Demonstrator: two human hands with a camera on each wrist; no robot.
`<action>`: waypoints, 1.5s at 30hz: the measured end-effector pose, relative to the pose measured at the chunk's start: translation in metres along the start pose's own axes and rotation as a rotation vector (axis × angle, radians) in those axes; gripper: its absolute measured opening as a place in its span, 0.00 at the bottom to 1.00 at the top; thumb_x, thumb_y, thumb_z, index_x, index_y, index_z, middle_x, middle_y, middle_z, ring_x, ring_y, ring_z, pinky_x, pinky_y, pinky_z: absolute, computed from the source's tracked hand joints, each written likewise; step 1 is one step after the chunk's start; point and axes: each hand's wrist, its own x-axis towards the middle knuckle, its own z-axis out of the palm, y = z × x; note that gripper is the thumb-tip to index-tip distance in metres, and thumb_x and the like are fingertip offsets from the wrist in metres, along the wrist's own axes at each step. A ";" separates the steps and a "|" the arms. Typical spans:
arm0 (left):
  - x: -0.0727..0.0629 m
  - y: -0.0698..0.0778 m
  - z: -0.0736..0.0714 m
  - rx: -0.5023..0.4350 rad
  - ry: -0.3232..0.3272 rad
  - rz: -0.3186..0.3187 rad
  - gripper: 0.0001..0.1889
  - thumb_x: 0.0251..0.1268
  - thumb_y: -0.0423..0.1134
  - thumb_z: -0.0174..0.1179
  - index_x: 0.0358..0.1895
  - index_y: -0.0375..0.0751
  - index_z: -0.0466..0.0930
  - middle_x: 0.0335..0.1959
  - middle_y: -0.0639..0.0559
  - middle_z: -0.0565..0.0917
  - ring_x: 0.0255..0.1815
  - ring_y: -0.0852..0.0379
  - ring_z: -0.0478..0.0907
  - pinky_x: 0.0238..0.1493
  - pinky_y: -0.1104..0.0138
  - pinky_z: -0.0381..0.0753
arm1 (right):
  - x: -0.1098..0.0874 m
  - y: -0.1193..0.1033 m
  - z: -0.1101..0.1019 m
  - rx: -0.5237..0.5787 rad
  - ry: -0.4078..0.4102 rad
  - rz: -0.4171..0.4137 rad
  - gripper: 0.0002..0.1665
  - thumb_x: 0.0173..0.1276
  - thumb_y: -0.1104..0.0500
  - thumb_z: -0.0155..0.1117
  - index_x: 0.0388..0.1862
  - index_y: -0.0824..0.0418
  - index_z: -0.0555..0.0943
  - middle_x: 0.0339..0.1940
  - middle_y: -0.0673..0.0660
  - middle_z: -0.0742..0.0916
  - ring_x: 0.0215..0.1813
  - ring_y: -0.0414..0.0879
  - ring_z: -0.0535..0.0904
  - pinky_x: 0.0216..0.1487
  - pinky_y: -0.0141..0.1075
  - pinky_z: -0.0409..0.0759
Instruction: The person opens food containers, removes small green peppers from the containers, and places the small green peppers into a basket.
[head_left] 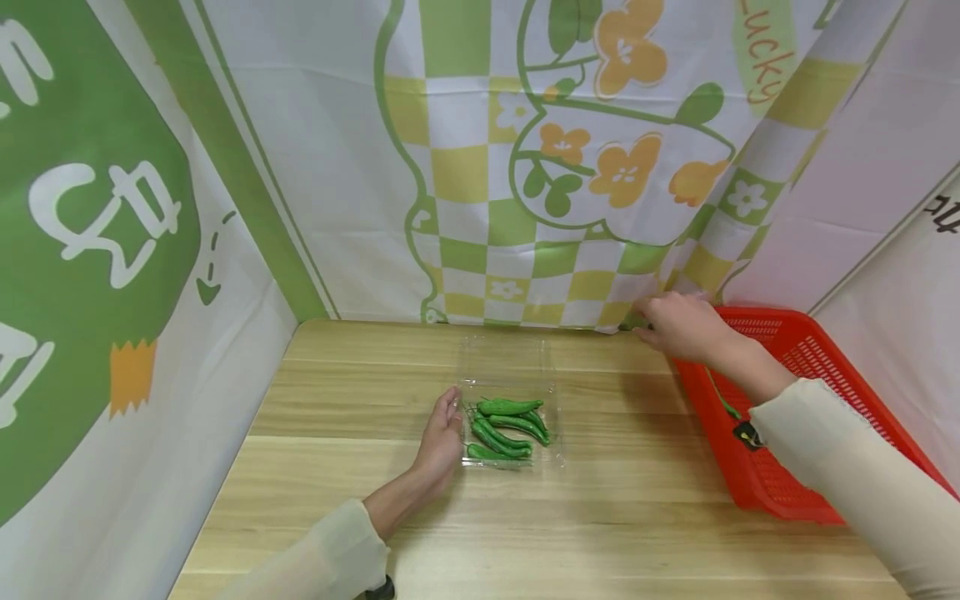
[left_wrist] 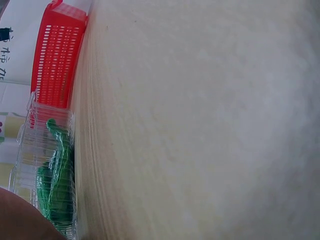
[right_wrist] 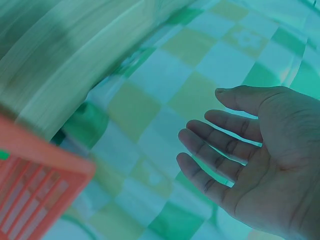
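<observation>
A clear plastic clamshell box [head_left: 557,421] with its lid folded back lies on the table, several green chili peppers [head_left: 502,427] inside. My left hand [head_left: 441,437] rests along the left wall of this box. In the left wrist view, part of that hand [left_wrist: 22,220] shows beside the box [left_wrist: 25,150] and peppers [left_wrist: 60,180]. My right hand [head_left: 686,329] is over the table's back edge, just left of the red basket's far end. The right wrist view shows this hand [right_wrist: 260,155] with loosely extended fingers and nothing in it.
A red perforated plastic basket [head_left: 723,450] stands on the right, with a green pepper [head_left: 723,398] partly visible inside under my right arm. The wooden table [head_left: 337,467] ends at a printed cloth [head_left: 465,208] behind. Another cloth wall [head_left: 247,350] hangs on the left.
</observation>
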 end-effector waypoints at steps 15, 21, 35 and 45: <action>0.000 -0.001 0.000 -0.001 0.008 0.003 0.31 0.85 0.28 0.31 0.86 0.32 0.39 0.88 0.35 0.41 0.88 0.35 0.36 0.87 0.44 0.35 | 0.008 -0.056 0.012 0.004 0.031 -0.115 0.14 0.66 0.63 0.75 0.50 0.62 0.87 0.45 0.58 0.90 0.38 0.61 0.88 0.31 0.56 0.89; 0.000 0.000 -0.001 -0.004 0.013 0.000 0.31 0.85 0.28 0.31 0.86 0.33 0.39 0.88 0.36 0.42 0.88 0.35 0.36 0.87 0.43 0.35 | 0.011 -0.071 0.019 0.002 -0.011 -0.129 0.17 0.68 0.61 0.75 0.54 0.63 0.87 0.48 0.59 0.90 0.38 0.59 0.88 0.30 0.53 0.89; 0.001 -0.001 0.000 -0.006 0.029 -0.002 0.31 0.85 0.28 0.32 0.85 0.32 0.40 0.88 0.35 0.43 0.88 0.35 0.38 0.87 0.43 0.36 | 0.019 -0.107 0.050 0.039 -0.109 -0.246 0.17 0.72 0.59 0.73 0.57 0.63 0.86 0.53 0.59 0.90 0.44 0.54 0.89 0.40 0.47 0.90; 0.001 0.000 0.000 0.000 0.023 -0.004 0.31 0.85 0.28 0.32 0.86 0.33 0.40 0.88 0.35 0.42 0.88 0.35 0.38 0.87 0.44 0.37 | 0.026 -0.129 0.065 0.057 -0.179 -0.264 0.19 0.75 0.58 0.71 0.61 0.63 0.85 0.57 0.61 0.89 0.49 0.54 0.89 0.46 0.48 0.90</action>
